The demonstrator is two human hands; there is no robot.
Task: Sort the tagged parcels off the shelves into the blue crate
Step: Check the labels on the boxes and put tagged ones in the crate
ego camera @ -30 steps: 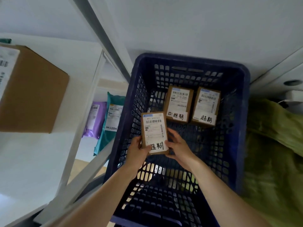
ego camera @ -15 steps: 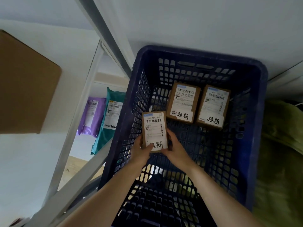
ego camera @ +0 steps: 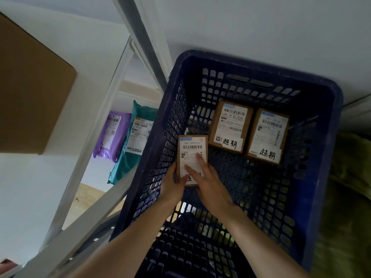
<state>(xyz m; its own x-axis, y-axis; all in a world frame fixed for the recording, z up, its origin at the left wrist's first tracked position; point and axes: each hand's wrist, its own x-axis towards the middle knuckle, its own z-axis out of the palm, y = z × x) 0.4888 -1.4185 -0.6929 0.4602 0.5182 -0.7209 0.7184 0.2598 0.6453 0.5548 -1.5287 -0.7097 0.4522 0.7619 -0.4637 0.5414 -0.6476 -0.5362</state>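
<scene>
A small brown parcel point(ego camera: 191, 148) with a white label lies low inside the blue crate point(ego camera: 319, 177), near its left wall. My left hand point(ego camera: 172, 185) holds the parcel's lower left corner, thumb on the label. My right hand point(ego camera: 206, 181) lies flat on top of it, fingers straight across the label. Two more tagged brown parcels, one point(ego camera: 229, 126) beside the other point(ego camera: 268, 135), rest on the crate floor at the back.
White metal shelf posts point(ego camera: 96, 137) run along the crate's left side. On a lower shelf lean a purple mailer point(ego camera: 112, 135) and a teal mailer point(ego camera: 136, 137). A big cardboard box point(ego camera: 30, 93) sits upper left. Green fabric point(ego camera: 347, 207) lies right of the crate.
The parcel has gone lower into the crate beside its left wall. My right hand moved from the parcel's edge onto its top, fingers laid flat.
</scene>
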